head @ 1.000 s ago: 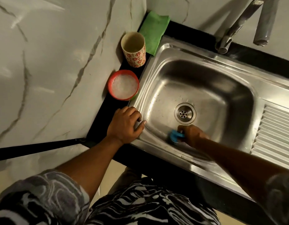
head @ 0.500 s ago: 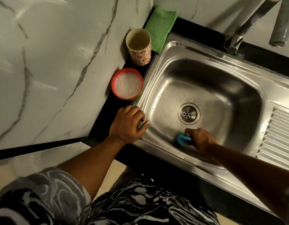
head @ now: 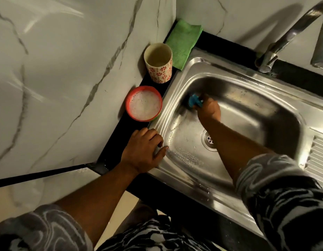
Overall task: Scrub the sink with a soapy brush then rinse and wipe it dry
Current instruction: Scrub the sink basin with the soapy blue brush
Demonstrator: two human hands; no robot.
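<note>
A person stands at a stainless steel sink [head: 229, 69] set in a black counter in a marble-walled corner, seen from above. The right hand [head: 209, 109] reaches across the basin, its forearm passing over the drain [head: 207, 141], and clenches a small blue brush [head: 194, 101], pressing it against the far-left wall of the basin near the corner. The brush looks light, hard plastic, short enough to disappear mostly into the fist; wet and soapy, it is likely slippery, so a full wrap of the fingers round its back, as here, seems the sound hold. The left hand [head: 143, 151] is on the near-left corner of the sink, fingers curled over the rim and thumb pointing into the basin, apparently bracing the body. The steel is rigid and will take firm pressure; droplets and suds dot the floor of the basin near the drain. On the counter just left of the sink stand a red bowl [head: 144, 104] full of foamy water and, behind it, a cup with red flowers [head: 158, 64]. A folded green cloth [head: 184, 42], soft and probably meant for drying, lies in the back corner. The tap [head: 284, 38] rises at the rear right.
</note>
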